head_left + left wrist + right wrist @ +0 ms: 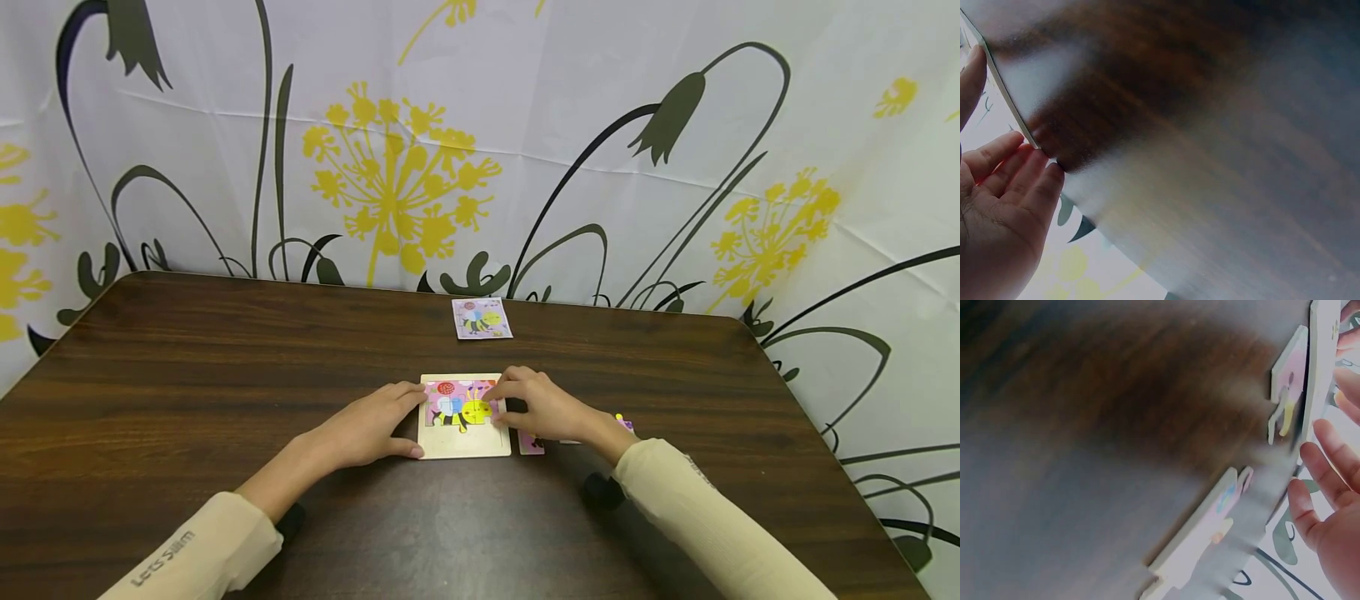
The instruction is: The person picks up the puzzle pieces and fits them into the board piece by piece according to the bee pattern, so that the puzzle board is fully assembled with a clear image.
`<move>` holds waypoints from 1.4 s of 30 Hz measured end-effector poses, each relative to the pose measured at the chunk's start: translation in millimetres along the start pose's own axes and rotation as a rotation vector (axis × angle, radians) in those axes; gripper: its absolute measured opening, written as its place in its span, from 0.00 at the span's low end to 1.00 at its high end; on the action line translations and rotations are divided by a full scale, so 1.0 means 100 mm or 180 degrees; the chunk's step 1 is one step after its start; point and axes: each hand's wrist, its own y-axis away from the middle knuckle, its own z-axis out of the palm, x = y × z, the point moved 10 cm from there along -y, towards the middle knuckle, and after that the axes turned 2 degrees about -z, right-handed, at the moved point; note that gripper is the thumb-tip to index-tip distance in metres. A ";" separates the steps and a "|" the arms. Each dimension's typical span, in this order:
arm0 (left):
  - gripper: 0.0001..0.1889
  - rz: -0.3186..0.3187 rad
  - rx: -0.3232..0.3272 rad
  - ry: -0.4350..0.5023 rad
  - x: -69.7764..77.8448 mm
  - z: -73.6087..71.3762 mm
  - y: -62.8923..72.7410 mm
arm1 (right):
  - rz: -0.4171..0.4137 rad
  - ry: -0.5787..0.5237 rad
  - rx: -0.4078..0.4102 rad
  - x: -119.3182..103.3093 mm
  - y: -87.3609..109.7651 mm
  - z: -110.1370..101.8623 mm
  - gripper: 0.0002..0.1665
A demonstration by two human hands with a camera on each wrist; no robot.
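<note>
A pale wooden jigsaw tray [465, 446] lies on the table, its upper part filled with joined pieces of a bee picture [447, 406] and its lower strip bare wood. My left hand [371, 425] rests along the tray's left edge, fingers extended near the top and thumb at the bottom corner. Over the right side reaches my right hand [542, 406], its fingertips and thumb touching the bee's yellow head. A loose pink jigsaw piece [531, 443] lies just right of the tray; it also shows as a pink piece [1291, 365] in the right wrist view.
Partly under the right forearm are more loose pieces, one a purple and yellow piece [625, 423]. A picture card [482, 318] with the same bee lies near the back edge of the dark wooden table [225, 358]. A flower-print cloth [555, 167] hangs behind.
</note>
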 end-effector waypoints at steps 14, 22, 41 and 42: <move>0.37 -0.0058 -0.0036 -0.0007 -0.02 0.00 0.00 | 0.0020 -0.0046 -0.0031 0.11 0.23 -0.15 0.14; 0.37 -0.0049 -0.0019 -0.0011 -0.02 0.01 0.00 | 0.0066 -0.0038 -0.0116 0.18 0.38 -0.08 0.10; 0.37 -0.0019 -0.0003 -0.0017 -0.01 0.01 0.00 | 0.0158 -0.0034 0.0014 0.24 0.51 -0.02 0.15; 0.36 -0.0018 -0.0006 -0.0016 -0.01 0.01 0.00 | 0.0163 -0.0037 0.0017 0.24 0.52 -0.02 0.15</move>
